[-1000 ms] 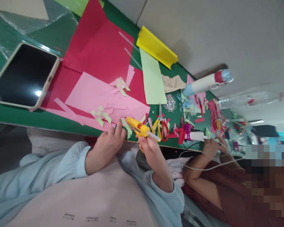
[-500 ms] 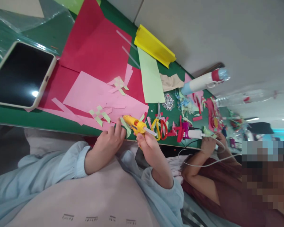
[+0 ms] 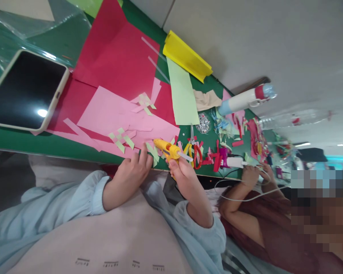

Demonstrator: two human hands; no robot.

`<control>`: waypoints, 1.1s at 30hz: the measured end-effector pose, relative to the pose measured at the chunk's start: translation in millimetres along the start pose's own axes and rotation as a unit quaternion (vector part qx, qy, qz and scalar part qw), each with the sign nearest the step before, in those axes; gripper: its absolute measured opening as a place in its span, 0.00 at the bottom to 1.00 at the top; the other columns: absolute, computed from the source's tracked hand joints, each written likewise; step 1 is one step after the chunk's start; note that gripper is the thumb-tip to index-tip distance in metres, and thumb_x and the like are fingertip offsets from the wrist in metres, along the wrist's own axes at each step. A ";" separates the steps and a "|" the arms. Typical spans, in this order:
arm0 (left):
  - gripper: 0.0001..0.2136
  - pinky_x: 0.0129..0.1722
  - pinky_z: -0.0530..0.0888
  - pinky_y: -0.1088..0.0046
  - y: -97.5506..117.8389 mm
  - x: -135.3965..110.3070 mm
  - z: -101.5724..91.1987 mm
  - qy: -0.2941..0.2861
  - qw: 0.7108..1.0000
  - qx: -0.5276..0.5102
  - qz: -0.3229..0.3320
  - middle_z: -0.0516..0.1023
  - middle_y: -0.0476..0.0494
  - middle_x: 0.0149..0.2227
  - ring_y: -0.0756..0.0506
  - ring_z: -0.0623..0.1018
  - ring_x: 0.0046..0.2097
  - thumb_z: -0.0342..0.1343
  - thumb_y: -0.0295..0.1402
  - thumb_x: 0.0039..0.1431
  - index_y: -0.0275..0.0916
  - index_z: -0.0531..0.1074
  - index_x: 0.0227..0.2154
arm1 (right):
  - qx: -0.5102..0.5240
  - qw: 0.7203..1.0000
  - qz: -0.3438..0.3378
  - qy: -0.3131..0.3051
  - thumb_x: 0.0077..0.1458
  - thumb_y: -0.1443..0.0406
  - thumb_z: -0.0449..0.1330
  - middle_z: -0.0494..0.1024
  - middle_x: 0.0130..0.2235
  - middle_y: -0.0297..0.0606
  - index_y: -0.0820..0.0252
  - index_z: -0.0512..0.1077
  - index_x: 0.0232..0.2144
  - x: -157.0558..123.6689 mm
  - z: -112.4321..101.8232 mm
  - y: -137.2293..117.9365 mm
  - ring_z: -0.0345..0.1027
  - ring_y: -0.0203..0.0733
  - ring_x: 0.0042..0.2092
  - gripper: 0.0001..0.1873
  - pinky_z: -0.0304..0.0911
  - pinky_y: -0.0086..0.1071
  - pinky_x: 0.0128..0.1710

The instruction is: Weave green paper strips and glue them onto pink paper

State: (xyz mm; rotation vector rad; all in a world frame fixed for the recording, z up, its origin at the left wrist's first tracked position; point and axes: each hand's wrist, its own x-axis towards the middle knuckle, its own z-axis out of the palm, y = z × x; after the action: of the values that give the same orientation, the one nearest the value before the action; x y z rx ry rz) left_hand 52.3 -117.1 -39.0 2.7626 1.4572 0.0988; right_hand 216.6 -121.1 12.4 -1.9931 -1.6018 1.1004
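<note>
My right hand [image 3: 185, 177] is closed around a yellow glue gun [image 3: 167, 148], whose nozzle points left at a crossed piece of light green paper strips [image 3: 153, 153] at the table's near edge. A clear glue stick juts from the gun's back. My left hand [image 3: 131, 173] rests at the table edge with a finger pressing down on those green strips; its other fingers are curled. Both hands wear light blue sleeves.
Pink paper [image 3: 114, 114] and red paper [image 3: 117, 61] lie on the green table [image 3: 23, 140], with a tablet [image 3: 25, 91] at left. Scissors [image 3: 194, 150], a green sheet [image 3: 183, 95], folded yellow paper [image 3: 187, 57] and scraps lie beyond. Another person's arm [image 3: 242, 198] works at right.
The glue gun and my right hand have shifted slightly right along the table edge. My left hand has stayed on the green strips.
</note>
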 end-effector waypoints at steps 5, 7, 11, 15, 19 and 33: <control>0.16 0.21 0.70 0.71 0.3 -0.2 2.3 0.015 0.999 0.028 0.006 0.69 0.27 0.59 0.44 0.77 0.32 0.39 0.18 0.61 0.33 0.72 0.39 | -0.006 1.000 -0.009 -0.011 0.62 0.56 0.49 0.74 0.33 0.41 0.56 0.72 0.42 0.9 1.6 -2.8 0.69 0.48 0.40 0.16 0.66 0.40 0.40; 0.16 0.21 0.71 0.71 0.2 0.0 1.9 0.013 0.999 0.029 0.008 0.69 0.27 0.59 0.44 0.77 0.32 0.39 0.18 0.61 0.33 0.72 0.39 | 0.007 1.000 -0.009 -0.005 0.62 0.55 0.49 0.73 0.32 0.40 0.56 0.73 0.41 0.2 0.1 -2.2 0.68 0.46 0.39 0.16 0.66 0.39 0.39; 0.17 0.22 0.71 0.71 -0.1 0.3 0.6 0.008 1.000 0.028 0.009 0.70 0.28 0.59 0.45 0.77 0.32 0.39 0.17 0.60 0.33 0.73 0.39 | 0.045 0.999 0.016 0.000 0.62 0.52 0.49 0.72 0.31 0.38 0.56 0.72 0.37 -3.1 -8.2 3.3 0.65 0.42 0.32 0.17 0.64 0.37 0.34; 0.17 0.21 0.71 0.71 -0.6 0.1 0.0 0.005 1.000 0.022 0.010 0.70 0.29 0.59 0.44 0.78 0.33 0.39 0.17 0.60 0.33 0.73 0.39 | 0.084 0.994 0.057 -0.033 0.62 0.50 0.49 0.71 0.32 0.37 0.57 0.70 0.36 -5.8 -13.7 10.6 0.63 0.39 0.30 0.19 0.64 0.35 0.33; 0.17 0.21 0.71 0.71 -0.8 0.3 0.2 -0.005 1.000 -0.002 0.005 0.69 0.28 0.60 0.44 0.78 0.33 0.39 0.17 0.61 0.33 0.73 0.40 | 0.102 0.992 0.059 -0.042 0.61 0.49 0.50 0.72 0.32 0.37 0.58 0.70 0.34 -5.5 -12.7 12.5 0.64 0.39 0.31 0.20 0.63 0.33 0.33; 0.16 0.22 0.71 0.70 -0.5 -2.1 5.3 0.005 1.000 -0.029 -0.007 0.68 0.29 0.60 0.43 0.78 0.35 0.40 0.18 0.61 0.34 0.72 0.41 | 0.121 0.991 0.047 -0.040 0.61 0.50 0.50 0.70 0.30 0.35 0.59 0.72 0.38 -1.2 2.7 5.1 0.62 0.36 0.29 0.20 0.61 0.32 0.31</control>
State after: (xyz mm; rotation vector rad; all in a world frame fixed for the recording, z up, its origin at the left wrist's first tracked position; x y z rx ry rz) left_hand 51.0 -118.5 -44.4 2.7096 1.4520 0.1516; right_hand 217.8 -124.2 7.6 -1.9010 -1.3475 1.3554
